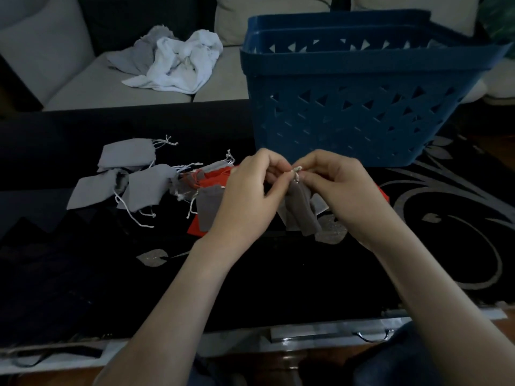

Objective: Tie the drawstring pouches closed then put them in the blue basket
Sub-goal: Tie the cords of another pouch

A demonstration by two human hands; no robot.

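A grey drawstring pouch [299, 211] hangs below my two hands, just in front of the blue basket [354, 107]. My left hand [248, 196] and my right hand [338, 190] both pinch its white drawstring [296, 170] at the gathered top, fingertips close together. Left of my hands lie several loose pouches: light grey ones [126, 156] [145, 188] with white strings, another grey one [210, 208], and red ones [214, 178] partly hidden under my left hand.
A black cloth with a silver leaf pattern [446, 207] covers the table. Behind it stands a pale sofa [83, 79] with crumpled white and grey cloths [178, 62]. The table's front edge [306, 334] runs near my forearms.
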